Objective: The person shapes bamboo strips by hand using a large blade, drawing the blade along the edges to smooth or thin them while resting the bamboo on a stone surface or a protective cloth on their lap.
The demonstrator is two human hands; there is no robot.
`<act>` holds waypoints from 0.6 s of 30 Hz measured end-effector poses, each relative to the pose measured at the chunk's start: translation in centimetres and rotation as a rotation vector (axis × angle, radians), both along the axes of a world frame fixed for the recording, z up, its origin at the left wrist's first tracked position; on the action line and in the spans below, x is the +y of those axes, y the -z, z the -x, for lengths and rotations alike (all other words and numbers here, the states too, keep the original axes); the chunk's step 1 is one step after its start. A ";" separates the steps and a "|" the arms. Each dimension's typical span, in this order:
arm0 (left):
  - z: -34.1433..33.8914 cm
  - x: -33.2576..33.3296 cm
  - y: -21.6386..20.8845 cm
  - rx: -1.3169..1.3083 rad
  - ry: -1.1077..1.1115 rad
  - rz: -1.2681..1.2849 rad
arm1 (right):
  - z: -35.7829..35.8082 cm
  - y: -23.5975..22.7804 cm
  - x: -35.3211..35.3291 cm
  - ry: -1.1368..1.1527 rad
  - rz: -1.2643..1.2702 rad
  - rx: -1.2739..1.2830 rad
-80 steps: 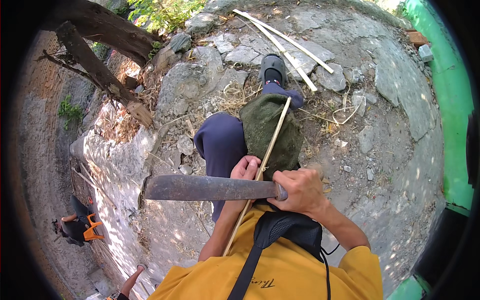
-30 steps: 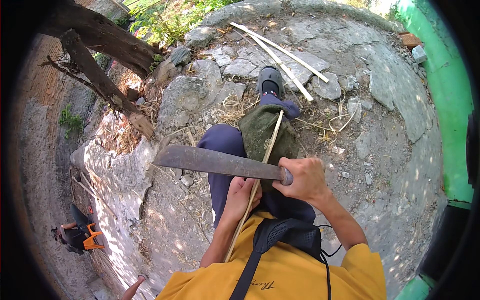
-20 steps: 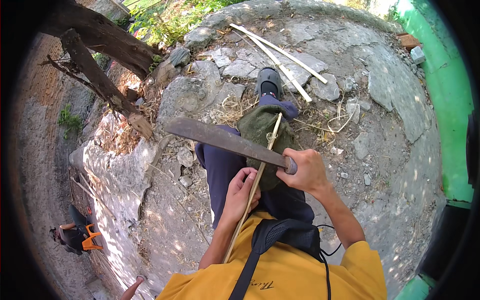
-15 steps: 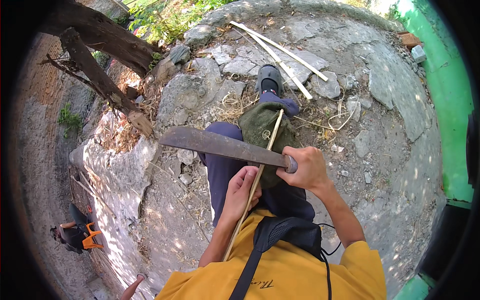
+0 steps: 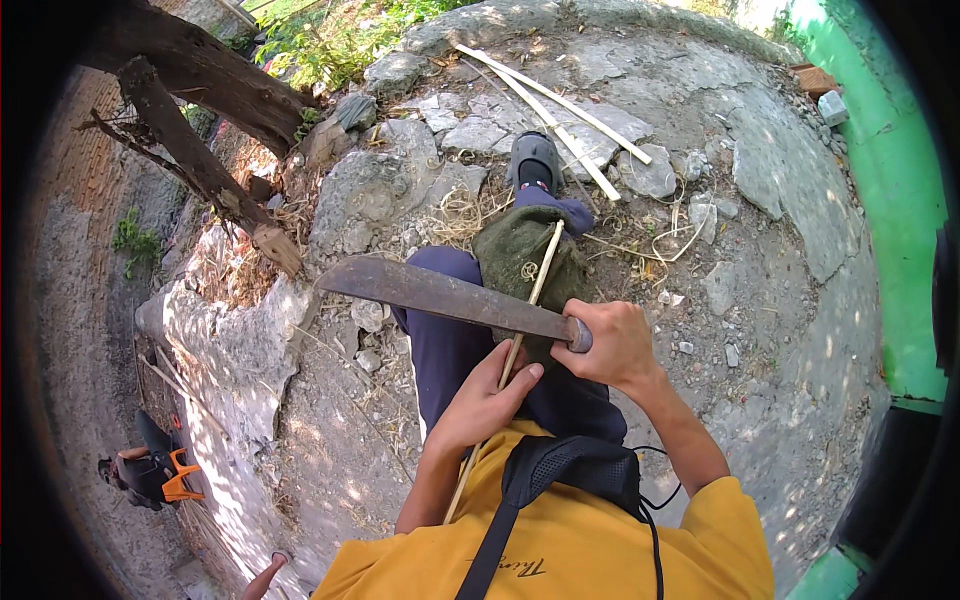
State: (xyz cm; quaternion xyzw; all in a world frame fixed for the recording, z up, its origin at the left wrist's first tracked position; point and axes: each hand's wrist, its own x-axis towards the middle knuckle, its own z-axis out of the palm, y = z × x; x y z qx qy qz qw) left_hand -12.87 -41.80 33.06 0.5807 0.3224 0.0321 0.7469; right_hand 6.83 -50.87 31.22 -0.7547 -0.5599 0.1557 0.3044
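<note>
My right hand (image 5: 615, 343) grips the handle of a machete (image 5: 440, 294). Its broad, dark, worn blade points left and lies across a thin pale strip of wood or bamboo (image 5: 545, 262). Just below the blade, my left hand (image 5: 488, 400) is closed around that strip, its thumb stretched to the right. Part of the strip is hidden by the hand; the lower end runs down along my left forearm. Under the strip, a dark green cloth (image 5: 498, 248) covers part of my leg, and the strip's upper end rests over it.
Two long pale strips (image 5: 575, 108) lie on broken concrete ahead. Thin shavings (image 5: 470, 215) litter the ground near my shoe (image 5: 535, 160). A dark timber post (image 5: 200, 160) leans at upper left. A green wall (image 5: 895, 200) stands right. Another person (image 5: 145, 468) is at lower left, by an orange chair (image 5: 180, 477).
My left hand has turned on the strip: its fingers were curled upright in a pinch, and now the thumb lies out to the right. The machete stays across the strip.
</note>
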 end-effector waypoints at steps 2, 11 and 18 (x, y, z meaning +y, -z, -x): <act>-0.4 0.2 -0.8 0.019 -0.015 0.056 | 0.0 -0.6 -0.1 -0.021 0.013 -0.022; -0.5 -0.2 -0.7 0.042 -0.063 0.002 | -0.5 0.3 0.5 -0.041 0.011 -0.018; -0.2 -0.1 -0.2 0.128 -0.050 -0.173 | 0.4 0.4 0.3 0.009 -0.031 -0.044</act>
